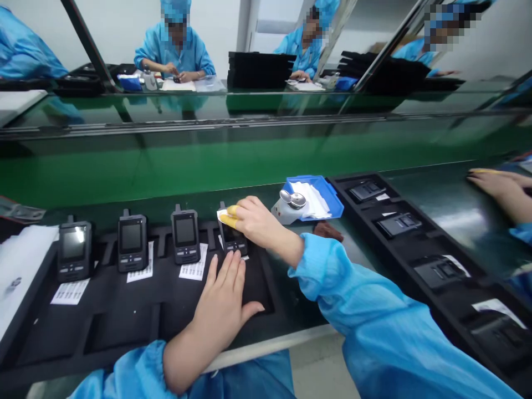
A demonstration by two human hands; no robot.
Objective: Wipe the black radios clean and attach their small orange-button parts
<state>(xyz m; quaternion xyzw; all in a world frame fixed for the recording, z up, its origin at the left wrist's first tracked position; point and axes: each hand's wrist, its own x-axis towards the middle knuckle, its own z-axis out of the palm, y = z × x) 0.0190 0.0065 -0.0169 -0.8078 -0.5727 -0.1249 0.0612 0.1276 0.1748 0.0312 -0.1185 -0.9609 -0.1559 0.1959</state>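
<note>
Blue sleeves (386, 321), cut off below, lead to the right hand (255, 223), grip pinched on a mostly hidden white wipe (223, 214), partly covering the handheld device (235, 244) in the black tray (124, 316); the left hand (222, 299) lies outstretched, fingers straight.

Matt black, bright metal

The boxy black handheld devices (185, 252) are satin plastic; their dark rectangular screens (75, 243) are glossy — the leftmost throws back a white glare. The black compartmented tray (112, 299) looks matt and foam-like. Polished metal tops the round silver dispenser lid (297, 200); the blue rectangular bin (337, 208) is shiny plastic. The thin white wipe (221, 213) looks matt — paper or cloth, unclear. The dark green tabletop (461, 216) is smooth, with a sheen.
</note>
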